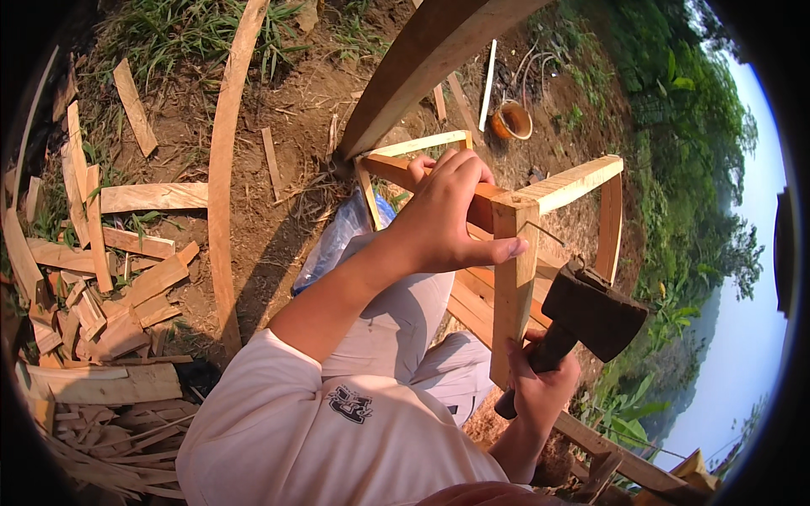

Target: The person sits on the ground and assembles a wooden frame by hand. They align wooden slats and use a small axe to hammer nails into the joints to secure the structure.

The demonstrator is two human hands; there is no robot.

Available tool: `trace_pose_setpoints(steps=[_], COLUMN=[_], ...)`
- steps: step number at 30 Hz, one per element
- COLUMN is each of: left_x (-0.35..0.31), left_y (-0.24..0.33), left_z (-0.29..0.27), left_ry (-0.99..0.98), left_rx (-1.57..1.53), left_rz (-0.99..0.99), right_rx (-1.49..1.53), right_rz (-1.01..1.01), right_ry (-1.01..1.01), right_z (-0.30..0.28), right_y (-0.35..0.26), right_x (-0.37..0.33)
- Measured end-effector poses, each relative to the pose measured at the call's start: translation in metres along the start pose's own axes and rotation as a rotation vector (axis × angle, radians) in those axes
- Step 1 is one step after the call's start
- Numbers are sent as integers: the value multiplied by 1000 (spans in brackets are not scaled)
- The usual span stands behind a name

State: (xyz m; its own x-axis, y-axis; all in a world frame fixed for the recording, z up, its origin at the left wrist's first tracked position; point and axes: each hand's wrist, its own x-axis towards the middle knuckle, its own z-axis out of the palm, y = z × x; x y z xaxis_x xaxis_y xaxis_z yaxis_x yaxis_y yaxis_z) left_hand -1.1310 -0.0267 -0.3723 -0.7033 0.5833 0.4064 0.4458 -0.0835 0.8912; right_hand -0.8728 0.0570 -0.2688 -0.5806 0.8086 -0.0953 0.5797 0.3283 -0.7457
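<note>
Head view: right hand (540,384) grips hatchet (591,308); left hand (447,219) clasps wooden frame (515,253) beside it

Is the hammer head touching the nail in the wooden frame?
No, the hammer head in the right hand sits just clear of the nail.

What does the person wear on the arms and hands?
A white short-sleeved shirt with a dark printed emblem; the left sleeve ends near the elbow. Both forearms are bare. The left hand and right hand have no gloves, rings or watch visible.
</note>
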Motion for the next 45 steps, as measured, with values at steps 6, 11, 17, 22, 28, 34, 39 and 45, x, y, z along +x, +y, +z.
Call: trace_pose_setpoints(steps=[6, 11, 17, 22, 28, 34, 39, 45], left_x=[-5, -8, -10, -30, -79, -23, -49, -50], left_y=[3, 3, 7, 1, 64, 79, 60, 40], left_z=[-3, -7, -11, 12, 37, 50, 77, 65], left_ry=[1, -36, -73, 352, 242, 275, 517, 247], left_rx=[7, -33, -6, -3, 230, -32, 112, 152], left_rz=[-7, -36, -18, 187, 960, 765, 847, 945], right_rx=[22, 49, -19, 29, 99, 151, 41, 143], right_rz=[28, 1, -106, -160, -185, -118, -94, -122], right_ry=[-97, -141, -158, -178, -208, -290, -320, -307], right_z=[0, 2, 2, 3, 1, -1, -3, 0], right_y=[-8, -11, -7, -12, -11, -6, -2, -1], right_x=[1, 0, 3, 11, 16, 13, 15, 19])
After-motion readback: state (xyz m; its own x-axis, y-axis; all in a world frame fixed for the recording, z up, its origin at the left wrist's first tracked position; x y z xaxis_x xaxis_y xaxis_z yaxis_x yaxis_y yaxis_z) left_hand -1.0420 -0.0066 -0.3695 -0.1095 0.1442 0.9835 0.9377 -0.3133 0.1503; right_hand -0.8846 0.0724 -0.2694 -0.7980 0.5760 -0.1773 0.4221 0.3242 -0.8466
